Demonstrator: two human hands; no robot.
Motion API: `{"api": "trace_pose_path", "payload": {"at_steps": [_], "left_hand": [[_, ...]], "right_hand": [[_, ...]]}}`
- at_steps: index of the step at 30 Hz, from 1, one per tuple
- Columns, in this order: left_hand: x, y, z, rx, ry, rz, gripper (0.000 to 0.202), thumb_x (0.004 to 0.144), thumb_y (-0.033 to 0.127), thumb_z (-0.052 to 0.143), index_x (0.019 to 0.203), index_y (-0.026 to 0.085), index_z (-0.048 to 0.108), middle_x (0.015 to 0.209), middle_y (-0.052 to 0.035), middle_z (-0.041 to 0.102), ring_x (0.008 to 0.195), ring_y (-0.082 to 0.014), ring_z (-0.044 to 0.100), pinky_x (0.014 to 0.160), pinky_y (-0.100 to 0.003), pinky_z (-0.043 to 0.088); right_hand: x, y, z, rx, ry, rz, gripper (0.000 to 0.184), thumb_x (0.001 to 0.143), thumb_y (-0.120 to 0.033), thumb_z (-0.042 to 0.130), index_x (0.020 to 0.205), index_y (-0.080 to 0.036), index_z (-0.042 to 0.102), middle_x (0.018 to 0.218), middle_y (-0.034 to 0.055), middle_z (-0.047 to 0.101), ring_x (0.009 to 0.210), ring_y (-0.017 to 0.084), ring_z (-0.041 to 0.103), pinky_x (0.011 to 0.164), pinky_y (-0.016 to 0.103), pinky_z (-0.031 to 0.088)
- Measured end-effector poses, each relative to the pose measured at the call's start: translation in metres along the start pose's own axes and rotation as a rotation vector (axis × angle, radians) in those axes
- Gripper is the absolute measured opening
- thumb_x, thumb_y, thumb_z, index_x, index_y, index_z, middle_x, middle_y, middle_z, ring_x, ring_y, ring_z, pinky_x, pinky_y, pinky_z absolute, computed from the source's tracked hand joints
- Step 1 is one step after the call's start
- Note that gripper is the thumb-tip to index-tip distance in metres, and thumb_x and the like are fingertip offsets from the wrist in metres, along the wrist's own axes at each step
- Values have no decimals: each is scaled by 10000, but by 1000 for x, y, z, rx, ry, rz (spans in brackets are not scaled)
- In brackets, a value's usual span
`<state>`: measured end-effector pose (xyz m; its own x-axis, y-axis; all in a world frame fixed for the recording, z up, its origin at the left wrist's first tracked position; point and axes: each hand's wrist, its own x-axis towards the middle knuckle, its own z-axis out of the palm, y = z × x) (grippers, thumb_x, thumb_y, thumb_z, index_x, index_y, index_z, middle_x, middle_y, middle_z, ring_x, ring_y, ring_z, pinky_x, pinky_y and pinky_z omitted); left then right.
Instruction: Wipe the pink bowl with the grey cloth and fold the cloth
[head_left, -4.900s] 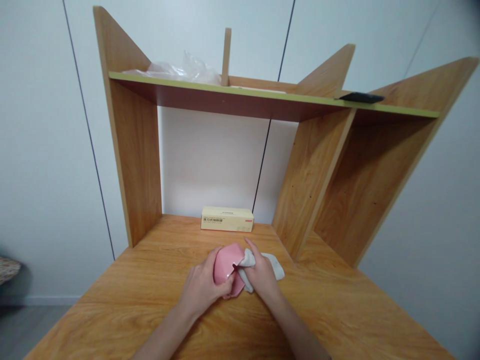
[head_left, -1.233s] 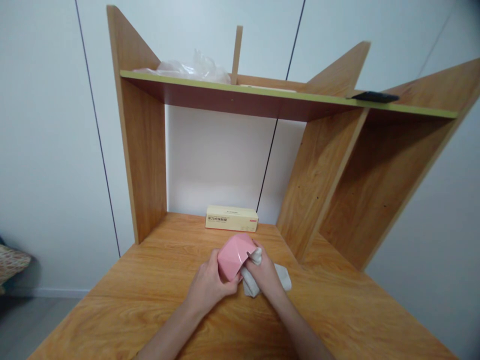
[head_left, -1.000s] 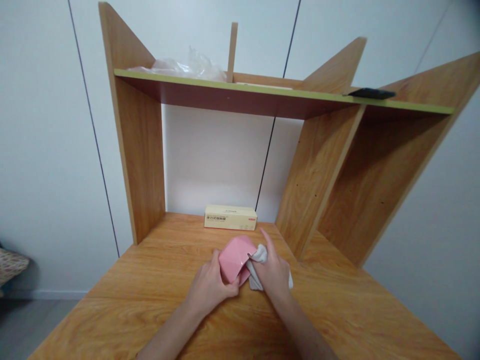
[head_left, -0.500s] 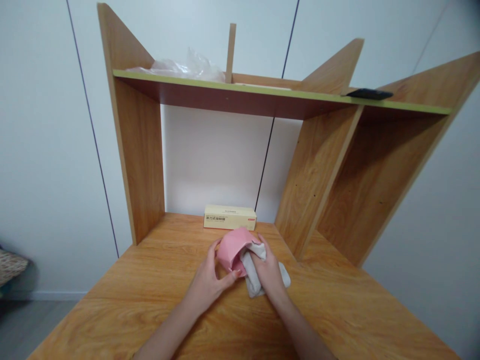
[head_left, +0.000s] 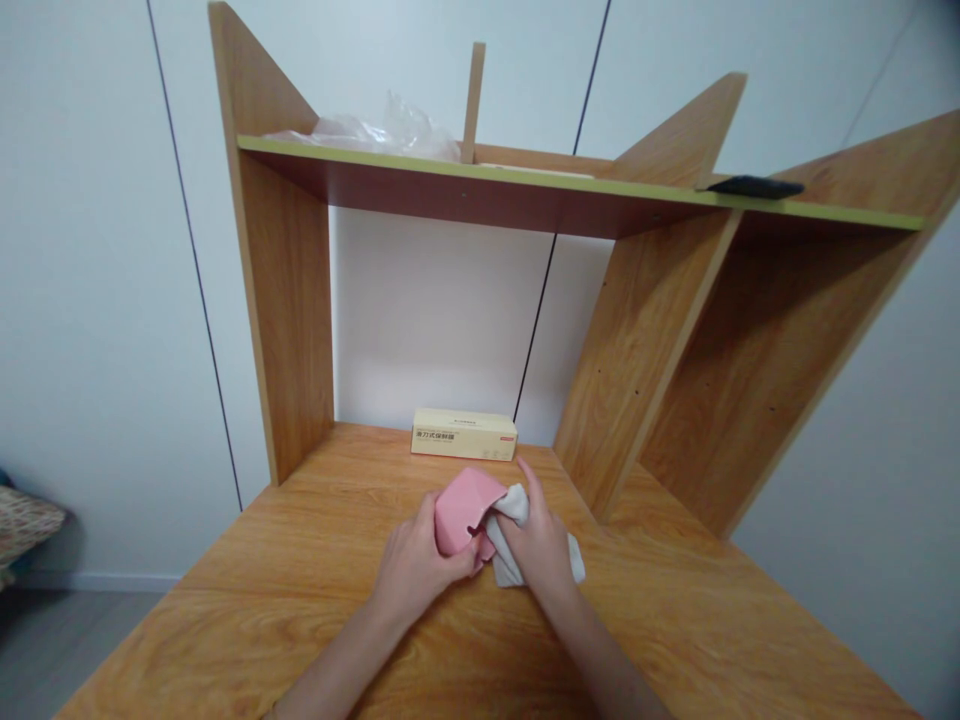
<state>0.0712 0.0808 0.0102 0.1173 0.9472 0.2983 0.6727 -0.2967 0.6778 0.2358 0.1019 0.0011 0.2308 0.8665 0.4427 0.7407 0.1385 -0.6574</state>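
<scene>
A pink faceted bowl [head_left: 459,510] is tipped on its side just above the wooden desk [head_left: 285,600]. My left hand [head_left: 414,570] is wrapped around its left side and holds it. My right hand [head_left: 538,548] grips a light grey cloth [head_left: 516,506] and presses it against the bowl's opening. Part of the cloth trails out to the right under my right hand.
A long cream cardboard box [head_left: 464,435] lies at the back of the desk. A wooden shelf unit [head_left: 285,330] rises around it, with crumpled clear plastic [head_left: 382,130] and a flat black object [head_left: 756,186] on its top board. The desk edge drops off at left.
The bowl has been turned in my left hand while the cloth rubbed around its rim and inside. Both hands stay at the same spot on the desk.
</scene>
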Motion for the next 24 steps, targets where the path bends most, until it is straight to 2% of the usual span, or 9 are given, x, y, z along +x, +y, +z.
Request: {"api": "trace_pose_path", "payload": {"at_steps": [5, 8, 10, 13, 19, 22, 24], "left_hand": [[-3, 3, 0, 37, 4, 50, 511, 671, 429, 564, 1107, 204, 423, 860, -48, 646, 744, -227, 611, 621, -272, 404], [-4, 6, 1, 101, -25, 51, 548, 675, 501, 537, 1114, 196, 413, 829, -62, 652, 718, -248, 617, 594, -281, 393], [-5, 7, 1, 125, -31, 50, 569, 676, 529, 522, 1118, 188, 409, 831, -73, 654, 723, -260, 619, 589, -284, 389], [-4, 9, 0, 143, -35, 58, 584, 680, 545, 508, 1127, 182, 409, 863, -89, 651, 750, -271, 616, 603, -292, 391], [-3, 6, -5, 129, -103, 48, 534, 692, 511, 510, 1114, 189, 448, 878, -83, 645, 775, -272, 608, 634, -304, 402], [0, 2, -7, 37, -53, 58, 572, 707, 483, 521, 1188, 197, 401, 1014, -92, 615, 871, -272, 588, 715, -335, 413], [1, -1, -7, -55, 7, 73, 635, 701, 470, 544, 1241, 201, 343, 1143, -102, 549, 968, -267, 548, 781, -352, 407]], "right_hand": [[2, 6, 8, 119, -100, 2, 601, 690, -302, 526, 1250, -152, 365, 782, 47, 648, 702, 202, 600, 581, 259, 409], [1, 1, -3, -100, -46, -36, 555, 714, -314, 506, 1241, -181, 395, 722, 42, 645, 677, 217, 602, 578, 270, 392], [0, -3, -11, -234, 10, -109, 546, 720, -302, 500, 1248, -210, 392, 752, 45, 648, 694, 224, 603, 591, 275, 382], [-1, -5, -13, -261, 24, -160, 578, 699, -261, 520, 1257, -217, 377, 799, 50, 648, 720, 222, 600, 593, 263, 375], [0, 5, 2, 42, -138, -30, 604, 689, -215, 491, 1272, -159, 345, 662, 7, 631, 623, 188, 588, 566, 248, 405], [1, 5, 2, 187, -117, 0, 599, 693, -226, 479, 1272, -144, 346, 701, 14, 643, 639, 186, 595, 605, 269, 439], [1, 3, 2, 289, -54, 26, 556, 708, -262, 474, 1245, -152, 380, 831, 43, 653, 752, 195, 603, 683, 292, 454]]}}
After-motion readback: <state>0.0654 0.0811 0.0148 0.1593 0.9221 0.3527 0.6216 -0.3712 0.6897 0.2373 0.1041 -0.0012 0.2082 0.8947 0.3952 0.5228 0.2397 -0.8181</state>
